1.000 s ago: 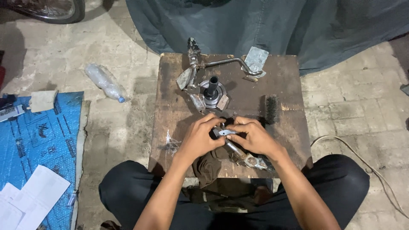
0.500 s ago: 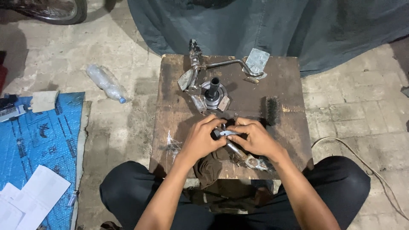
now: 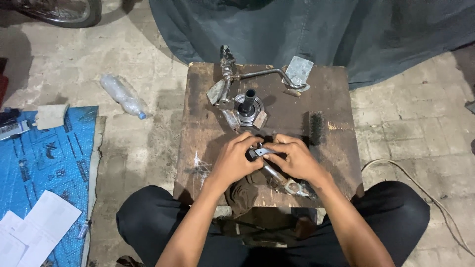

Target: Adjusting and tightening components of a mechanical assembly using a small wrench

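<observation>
Both hands' fingers pinch the small metal part between them.

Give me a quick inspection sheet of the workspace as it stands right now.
Surface: worn wooden table, stained and scratched.
Job's things: small metal part held between both hands; a metal wrench-like tool and a dark rag lie under them.
Clutter: round bearing hub, bent metal lever, wire brush.
Grips: left hand and right hand both closed on the small part.
Cables: light cord on the floor at right.
Surroundings: paved floor, plastic bottle, blue tarp with white papers, dark cloth behind, wheel at top left.
</observation>
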